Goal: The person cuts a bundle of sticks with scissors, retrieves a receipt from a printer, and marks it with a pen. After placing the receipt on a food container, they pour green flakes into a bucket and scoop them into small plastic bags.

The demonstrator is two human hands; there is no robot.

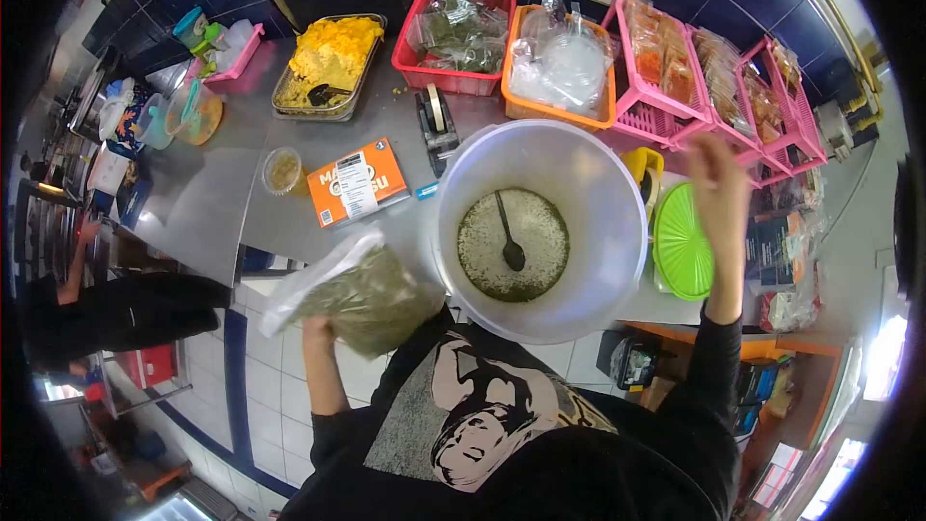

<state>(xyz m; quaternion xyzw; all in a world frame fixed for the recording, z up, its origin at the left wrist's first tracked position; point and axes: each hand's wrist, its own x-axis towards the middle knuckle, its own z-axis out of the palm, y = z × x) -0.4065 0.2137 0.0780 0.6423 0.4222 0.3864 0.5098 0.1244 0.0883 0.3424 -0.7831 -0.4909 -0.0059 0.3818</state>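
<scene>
My left hand point(317, 330) grips a clear plastic bag point(371, 304) filled with something dull green, to the left of a large translucent bucket point(603, 222). Inside the bucket lies a pale, grainy mass flecked with green point(482, 241), and a black spoon point(513, 253) rests on it. To the right, my right hand point(719, 178) is raised beside the bucket, near a bright green ridged lid point(683, 243) and the pink baskets point(666, 111). Motion blur hides its fingers, and I see nothing in it.
Along the back stand a tray of yellow food point(333, 53), a red basket point(453, 82) and an orange basket point(550, 116) of plastic packets. A tape dispenser point(436, 130), an orange box point(357, 183) and a small tub point(284, 172) sit left of the bucket. Another person point(125, 314) stands far left.
</scene>
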